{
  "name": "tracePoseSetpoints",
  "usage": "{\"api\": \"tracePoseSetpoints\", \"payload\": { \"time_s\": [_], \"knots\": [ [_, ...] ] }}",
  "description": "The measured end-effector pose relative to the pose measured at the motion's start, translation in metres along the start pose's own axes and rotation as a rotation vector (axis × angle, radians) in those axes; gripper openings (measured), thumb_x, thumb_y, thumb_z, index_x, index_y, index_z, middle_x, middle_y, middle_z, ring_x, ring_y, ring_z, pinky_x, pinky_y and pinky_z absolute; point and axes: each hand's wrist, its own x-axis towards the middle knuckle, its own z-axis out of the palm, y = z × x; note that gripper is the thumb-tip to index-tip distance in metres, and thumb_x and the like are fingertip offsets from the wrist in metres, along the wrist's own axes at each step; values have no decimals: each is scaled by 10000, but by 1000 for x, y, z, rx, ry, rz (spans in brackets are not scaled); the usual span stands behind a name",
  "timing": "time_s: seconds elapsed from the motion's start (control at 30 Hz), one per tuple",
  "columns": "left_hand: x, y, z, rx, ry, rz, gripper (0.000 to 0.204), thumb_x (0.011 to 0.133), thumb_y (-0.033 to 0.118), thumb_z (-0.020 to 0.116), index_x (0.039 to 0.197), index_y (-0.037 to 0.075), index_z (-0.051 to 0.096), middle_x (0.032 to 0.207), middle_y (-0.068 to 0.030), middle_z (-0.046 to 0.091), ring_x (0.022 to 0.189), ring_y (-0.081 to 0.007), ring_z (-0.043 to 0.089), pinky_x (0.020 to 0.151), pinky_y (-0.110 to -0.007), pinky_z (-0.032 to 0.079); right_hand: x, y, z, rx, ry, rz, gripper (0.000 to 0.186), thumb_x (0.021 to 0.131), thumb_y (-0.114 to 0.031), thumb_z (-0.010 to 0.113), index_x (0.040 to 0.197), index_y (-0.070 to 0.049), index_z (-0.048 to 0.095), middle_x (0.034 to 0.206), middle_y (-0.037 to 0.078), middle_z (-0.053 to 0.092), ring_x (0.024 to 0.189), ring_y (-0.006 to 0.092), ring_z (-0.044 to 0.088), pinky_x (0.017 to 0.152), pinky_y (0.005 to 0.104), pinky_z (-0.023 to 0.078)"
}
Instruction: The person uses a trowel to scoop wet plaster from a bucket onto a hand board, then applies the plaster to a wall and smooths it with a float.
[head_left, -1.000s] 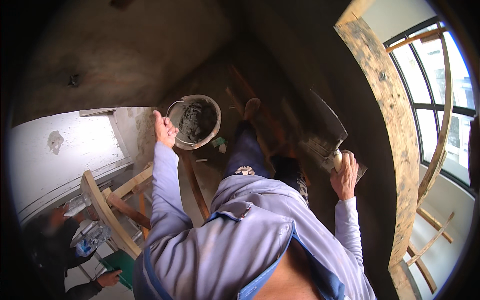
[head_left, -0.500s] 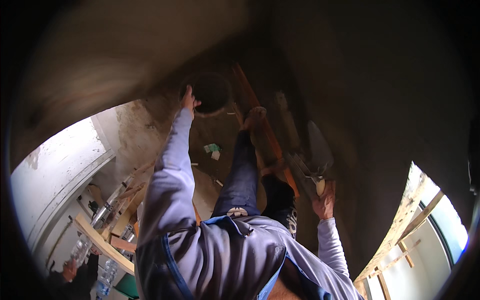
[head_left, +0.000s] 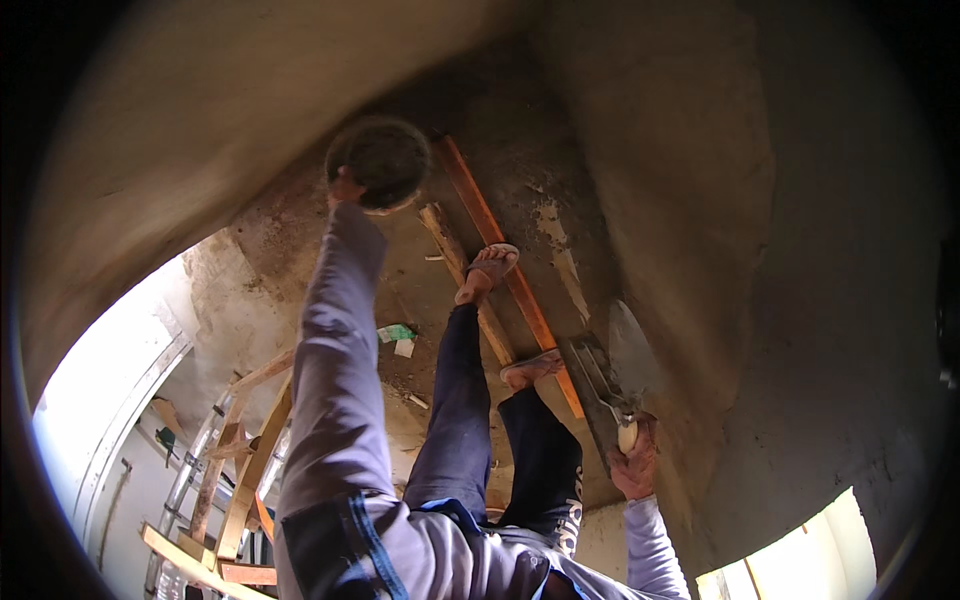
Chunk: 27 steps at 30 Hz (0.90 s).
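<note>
Bucket (head_left: 389, 207) out ahead on our left, and our left hand (head_left: 346, 186) is right at its near rim, though whether those blurred fingers grip it, we can't tell! Over on our right, the right hand (head_left: 634, 462) has its fingers curled round the pointed trowel (head_left: 630, 350), flat float (head_left: 592, 385) just alongside.

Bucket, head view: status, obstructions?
Left hand at near rim of bucket, grip blurred. Bucket contents indistinct. Right hand closed on trowel, flat tool alongside. Orange-brown plank at feet, possible trip hazard.
</note>
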Motion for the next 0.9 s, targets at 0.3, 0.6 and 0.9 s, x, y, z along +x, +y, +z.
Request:
{"api": "tracePoseSetpoints", "payload": {
  "time_s": [0.3, 0.6, 0.9],
  "knots": [
    [-297, 154, -119, -309, -639, 261, 493, 725, 317, 691, 1153, 100, 576, 1187, -149, 578, 1195, -320, 486, 1004, -436, 378, 37, -55, 3, 143, 151, -90, 524, 652, -25, 608, 1147, 17, 440, 1110, 210, 458, 1030, 404, 465, 905, 445, 388],
    [-574, 112, -99, 286, -1086, 1034, 215, 828, 333, 628, 885, 126, 637, 974, -20, 636, 1059, -241, 568, 937, -443, 411, 46, -51, 13, 251, 173, -232, 492, 665, -42, 616, 1128, 23, 460, 1093, 220, 478, 1022, 401, 478, 889, 450, 398],
    [-650, 177, -123, -776, -1096, -314, 455, 979, 456, 411, 705, 103, 500, 591, 14, 469, 514, -66, 452, 477, -227, 376, 45, -42, 36, 374, 206, -257, 520, 630, -43, 623, 1121, 8, 461, 1091, 206, 484, 1003, 401, 495, 878, 438, 406]
  ]
}}
